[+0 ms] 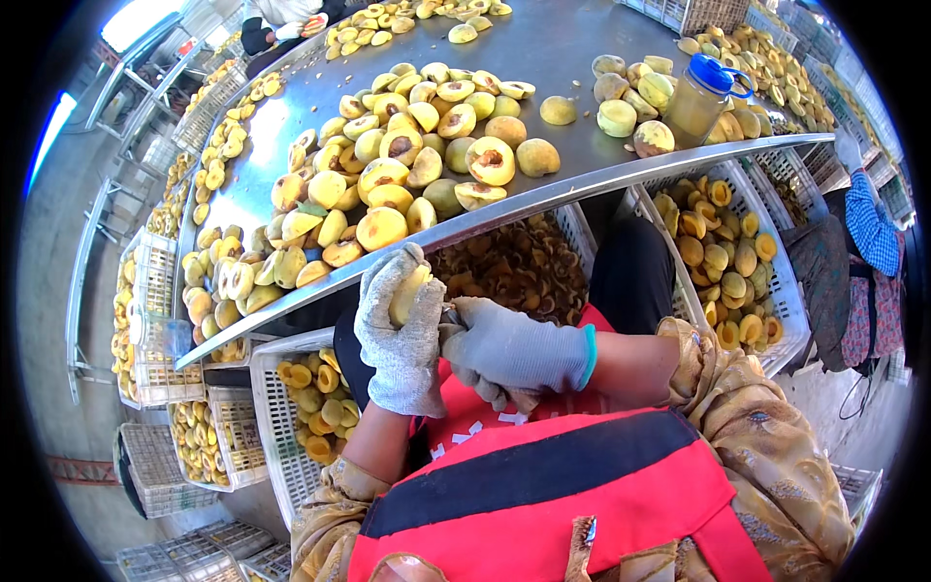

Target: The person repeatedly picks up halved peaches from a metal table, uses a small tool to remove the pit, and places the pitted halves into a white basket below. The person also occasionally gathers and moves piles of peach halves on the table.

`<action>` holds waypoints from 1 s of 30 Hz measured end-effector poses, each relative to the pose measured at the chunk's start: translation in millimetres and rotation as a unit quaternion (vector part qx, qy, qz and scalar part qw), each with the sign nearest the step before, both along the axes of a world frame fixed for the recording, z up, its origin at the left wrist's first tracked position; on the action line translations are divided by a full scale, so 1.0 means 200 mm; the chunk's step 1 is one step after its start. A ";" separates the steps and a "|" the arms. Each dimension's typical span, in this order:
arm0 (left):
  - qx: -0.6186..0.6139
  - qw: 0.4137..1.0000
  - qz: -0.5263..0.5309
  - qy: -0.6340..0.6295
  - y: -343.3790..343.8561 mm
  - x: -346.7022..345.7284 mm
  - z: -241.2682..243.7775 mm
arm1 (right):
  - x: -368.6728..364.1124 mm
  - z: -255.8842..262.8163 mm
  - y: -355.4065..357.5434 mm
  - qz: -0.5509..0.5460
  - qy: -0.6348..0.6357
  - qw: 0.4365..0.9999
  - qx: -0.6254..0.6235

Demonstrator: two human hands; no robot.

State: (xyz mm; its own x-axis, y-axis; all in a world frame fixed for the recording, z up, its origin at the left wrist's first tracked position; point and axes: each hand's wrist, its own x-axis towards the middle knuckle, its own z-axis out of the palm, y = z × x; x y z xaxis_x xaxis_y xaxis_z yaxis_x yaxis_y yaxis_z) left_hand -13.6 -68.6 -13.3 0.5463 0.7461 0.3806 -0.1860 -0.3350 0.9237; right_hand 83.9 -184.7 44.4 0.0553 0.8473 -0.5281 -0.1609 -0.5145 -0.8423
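Observation:
My left hand [400,335], in a pale knit glove, holds a piece of yellow fruit [409,295] just in front of the metal table's edge. Close on its right, my right hand [513,349] wears a grey glove with a teal cuff. Its fingers are closed around what looks like a small tool, mostly hidden; the tool's tip reaches towards my left hand. Beyond both hands, a heap of halved yellow stone fruit [393,167] lies on the metal table [582,167], some halves cut side up with brown centres. A green leaf [311,209] rests among them.
Under the table edge is a crate of brown scraps [516,269]. White plastic crates of fruit halves stand left [265,407] and right [789,313] of my legs. A blue-lidded bottle [694,109] stands on the table. Another person's sleeve [869,222] is at far right; a gloved hand [289,30] is at top left.

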 end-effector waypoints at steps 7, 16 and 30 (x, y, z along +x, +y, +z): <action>-0.001 0.993 -0.040 0.111 0.02 0.00 0.04 | 0.02 0.00 -0.01 0.008 0.062 0.998 -0.024; 0.031 0.994 -0.015 0.100 0.01 0.05 -0.01 | 0.01 -0.06 0.02 0.007 0.064 0.997 -0.034; -0.195 0.970 -0.083 0.117 0.07 0.15 0.04 | 0.01 -0.08 0.03 -0.056 0.012 0.998 0.020</action>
State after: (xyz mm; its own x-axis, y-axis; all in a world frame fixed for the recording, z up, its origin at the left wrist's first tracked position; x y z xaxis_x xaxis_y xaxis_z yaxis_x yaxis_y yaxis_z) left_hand 16.1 -53.9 -6.0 0.7085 0.7030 -0.0614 0.0227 0.0642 0.9977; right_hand 86.0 -178.5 28.0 0.1382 0.8573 -0.4959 -0.2352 -0.4580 -0.8573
